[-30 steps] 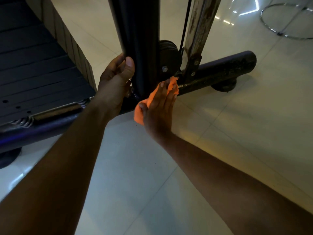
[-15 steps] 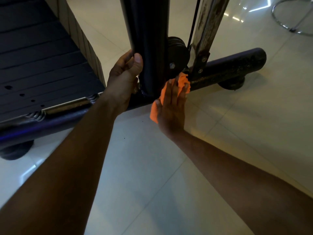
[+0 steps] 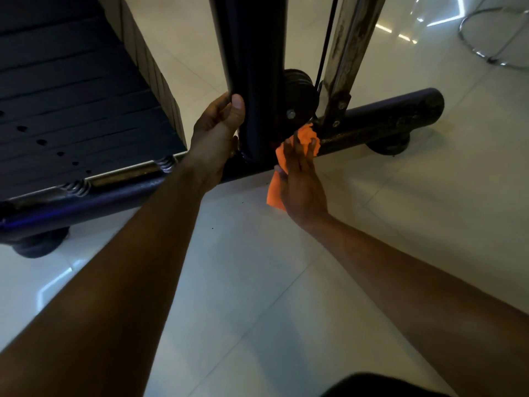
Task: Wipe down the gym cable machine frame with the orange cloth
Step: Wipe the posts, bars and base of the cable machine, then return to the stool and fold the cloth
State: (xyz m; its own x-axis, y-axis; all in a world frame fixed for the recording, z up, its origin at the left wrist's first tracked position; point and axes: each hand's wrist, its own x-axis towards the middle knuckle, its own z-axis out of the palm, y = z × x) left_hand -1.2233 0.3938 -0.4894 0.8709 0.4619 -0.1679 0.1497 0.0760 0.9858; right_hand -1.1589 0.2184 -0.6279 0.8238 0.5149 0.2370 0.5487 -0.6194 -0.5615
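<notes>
Glossy pale floor tiles [image 3: 357,253] surround the base of the cable machine. On that base, the orange cloth [image 3: 305,136] lies pressed against the joint where the dark upright post [image 3: 252,81] meets the horizontal base bar [image 3: 386,121], just below the pulley wheel [image 3: 297,87]. The right hand [image 3: 300,179] lies flat on the cloth, fingers straight and extended, pushing it into the corner. Compared with one second ago, the cloth has bunched higher toward the rusted bracket [image 3: 335,116], and its lower edge hangs over the floor. The left hand [image 3: 217,130] keeps its curled grip round the post, thumb on the front face, steadying the person. Judgement: wiping has advanced from the post foot into the bracket joint; the base bar beyond likely remains to be done.
</notes>
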